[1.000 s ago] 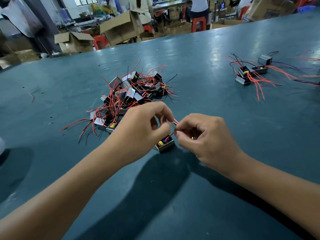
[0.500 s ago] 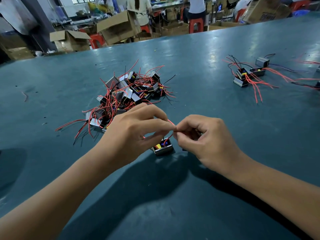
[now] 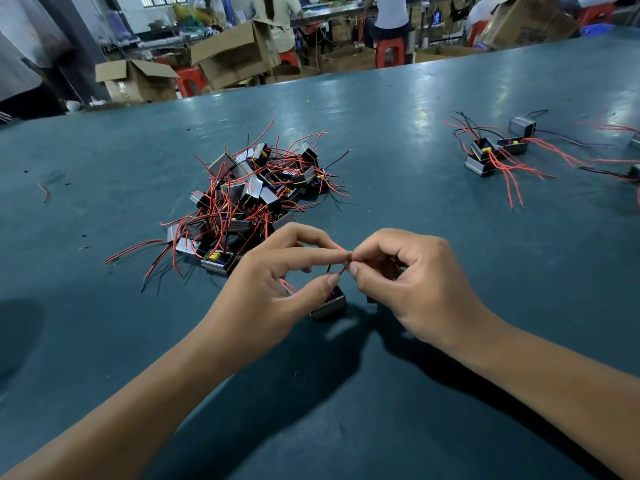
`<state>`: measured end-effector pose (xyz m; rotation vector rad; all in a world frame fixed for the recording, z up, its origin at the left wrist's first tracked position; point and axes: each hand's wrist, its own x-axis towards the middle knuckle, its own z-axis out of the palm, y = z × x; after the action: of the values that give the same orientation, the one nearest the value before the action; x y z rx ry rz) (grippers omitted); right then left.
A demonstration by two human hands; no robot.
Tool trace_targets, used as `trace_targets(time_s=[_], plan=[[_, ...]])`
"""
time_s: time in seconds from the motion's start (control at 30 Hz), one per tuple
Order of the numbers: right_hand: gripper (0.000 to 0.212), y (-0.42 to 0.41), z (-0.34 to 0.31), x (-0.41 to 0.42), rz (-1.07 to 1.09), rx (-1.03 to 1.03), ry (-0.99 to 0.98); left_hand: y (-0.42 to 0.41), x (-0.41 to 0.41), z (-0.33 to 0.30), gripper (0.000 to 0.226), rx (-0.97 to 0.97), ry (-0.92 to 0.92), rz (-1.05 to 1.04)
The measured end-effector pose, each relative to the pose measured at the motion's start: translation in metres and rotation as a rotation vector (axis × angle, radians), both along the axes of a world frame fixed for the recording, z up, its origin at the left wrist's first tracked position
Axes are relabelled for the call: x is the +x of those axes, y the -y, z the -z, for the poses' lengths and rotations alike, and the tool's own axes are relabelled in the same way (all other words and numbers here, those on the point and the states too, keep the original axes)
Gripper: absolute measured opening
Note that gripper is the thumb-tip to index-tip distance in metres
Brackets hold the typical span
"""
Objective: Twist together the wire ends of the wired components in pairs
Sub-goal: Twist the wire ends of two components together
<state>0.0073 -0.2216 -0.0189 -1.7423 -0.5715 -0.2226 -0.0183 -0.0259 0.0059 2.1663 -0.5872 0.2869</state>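
- The left hand [image 3: 273, 289] and the right hand [image 3: 412, 285] met fingertip to fingertip low in the middle of the view, above the teal desk [image 3: 381, 133].
- Both grips pinched the thin red wire ends [image 3: 343, 263] between thumb and forefinger; the left thumb sat just under the wire, the right thumb and forefinger closed on its tip.
- The wired component [image 3: 330, 304], a small dark block with a metal frame, lay on the desk directly beneath the two grips, partly hidden by the left thumb; its wires rose to the pinch.
- A tangled pile of components [image 3: 249, 195] with red and black leads lay just beyond the left hand.
- A smaller group of components [image 3: 488, 154] sat well apart at the far right, with red leads trailing toward the viewer.
- A cardboard box [image 3: 530, 26] past the desk's far edge bore print too blurred to read.
- The desk's far edge ran across the top of the view; bare desk surface stretched between the pile and the right-hand group, and in front of both forearms.
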Motion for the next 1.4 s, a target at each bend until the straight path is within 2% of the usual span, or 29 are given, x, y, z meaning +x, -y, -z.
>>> trace_targets(time_s=[0.2, 0.43, 0.5, 0.6, 0.77, 0.97, 1.13, 1.4], plan=[[0.011, 0.000, -0.001, 0.000, 0.038, 0.057, -0.045, 0.011, -0.010, 0.007, 0.039, -0.038, -0.005, -0.025], [0.009, 0.000, -0.001, 0.000, 0.037, 0.098, -0.089, 0.015, -0.009, 0.009, 0.038, 0.023, 0.068, -0.052], [0.012, -0.001, -0.002, 0.000, 0.031, 0.092, -0.094, 0.011, -0.001, 0.003, 0.031, 0.101, 0.165, -0.054], [0.013, -0.002, -0.004, 0.000, 0.011, 0.083, -0.103, 0.004, 0.013, -0.007, 0.017, 0.319, 0.392, -0.040], [0.016, 0.000, -0.007, -0.002, -0.038, 0.018, -0.071, -0.003, 0.025, -0.022, 0.020, 0.517, 0.558, 0.059], [0.021, -0.002, -0.009, -0.003, -0.094, 0.020, -0.070, -0.006, 0.032, -0.029, 0.020, 0.604, 0.583, 0.197], [0.025, -0.003, -0.009, -0.004, -0.130, 0.009, -0.072, -0.006, 0.032, -0.025, 0.028, 0.694, 0.589, 0.210], [0.023, -0.003, -0.009, -0.005, -0.167, 0.031, -0.108, -0.011, 0.033, -0.026, 0.016, 0.793, 0.650, 0.231]])
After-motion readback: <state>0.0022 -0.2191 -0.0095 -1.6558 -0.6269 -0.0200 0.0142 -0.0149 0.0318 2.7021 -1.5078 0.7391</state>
